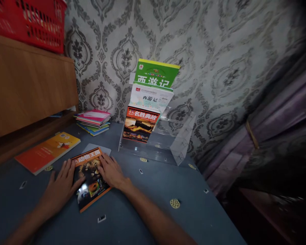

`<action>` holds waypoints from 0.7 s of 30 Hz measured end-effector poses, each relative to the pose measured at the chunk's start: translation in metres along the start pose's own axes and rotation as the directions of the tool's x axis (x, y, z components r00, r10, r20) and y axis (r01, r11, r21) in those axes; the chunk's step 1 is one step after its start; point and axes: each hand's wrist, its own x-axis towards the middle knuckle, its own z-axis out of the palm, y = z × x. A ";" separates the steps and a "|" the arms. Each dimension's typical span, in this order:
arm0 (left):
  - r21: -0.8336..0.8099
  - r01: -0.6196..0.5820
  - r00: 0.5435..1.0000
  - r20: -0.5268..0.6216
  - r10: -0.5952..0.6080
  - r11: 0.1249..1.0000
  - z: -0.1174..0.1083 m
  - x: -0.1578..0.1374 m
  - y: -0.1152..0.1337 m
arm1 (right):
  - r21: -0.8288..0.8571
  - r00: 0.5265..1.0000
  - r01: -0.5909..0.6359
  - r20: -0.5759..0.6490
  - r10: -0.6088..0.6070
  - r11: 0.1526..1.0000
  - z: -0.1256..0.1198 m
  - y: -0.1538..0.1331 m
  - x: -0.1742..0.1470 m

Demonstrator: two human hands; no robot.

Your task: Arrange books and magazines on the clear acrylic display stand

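Observation:
A paperback book (89,173) with a lion, a panda and an orange band on its dark cover lies on the table in front of me. My left hand (60,183) rests at the book's left edge, fingers spread, thumb over the cover. Across from it, my right hand (112,171) lies along the right edge with its fingers stretched onto the cover. Both hands are open and touch the book without lifting it. A pale flat item (105,150) shows partly from behind the book's top edge; I cannot make out what it is.
A clear acrylic book rack (182,137) holds several upright books, a green one (155,73) at the back. An orange book (47,151) lies left, with a book stack (94,119) behind. A wooden cabinet (33,85) carries a red basket (40,27). A purple curtain (232,160) hangs right.

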 end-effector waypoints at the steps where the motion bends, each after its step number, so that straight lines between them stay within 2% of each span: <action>1: -0.006 0.033 0.999 -0.003 -0.033 0.999 -0.003 -0.003 0.007 | -0.008 1.000 -0.002 -0.005 0.002 1.000 0.000 0.000 0.000; 3: -0.018 0.080 0.997 0.006 -0.079 0.997 -0.009 -0.007 0.020 | -0.034 1.000 -0.023 -0.023 0.022 0.999 0.000 -0.002 -0.001; 7: -0.027 0.073 0.997 0.042 -0.072 0.997 -0.021 -0.011 0.036 | -0.120 0.997 -0.058 -0.058 0.051 0.991 0.000 -0.006 -0.004; 11: -0.026 0.049 0.997 0.065 -0.047 0.998 -0.022 -0.013 0.036 | -0.172 0.996 -0.020 -0.085 0.005 0.985 0.006 -0.016 -0.015; 17: -0.058 0.016 0.999 0.032 -0.014 0.998 -0.019 -0.015 0.029 | -0.158 0.975 0.193 -0.080 -0.208 0.968 0.018 -0.028 -0.043; 19: -0.082 0.012 1.000 0.028 -0.010 0.997 -0.020 -0.016 0.028 | -0.138 0.978 0.192 -0.061 -0.202 0.972 0.015 -0.027 -0.051; 21: -0.105 0.031 0.999 0.017 -0.029 0.994 -0.021 -0.017 0.029 | -0.117 0.990 0.127 -0.038 -0.133 0.985 0.011 -0.023 -0.057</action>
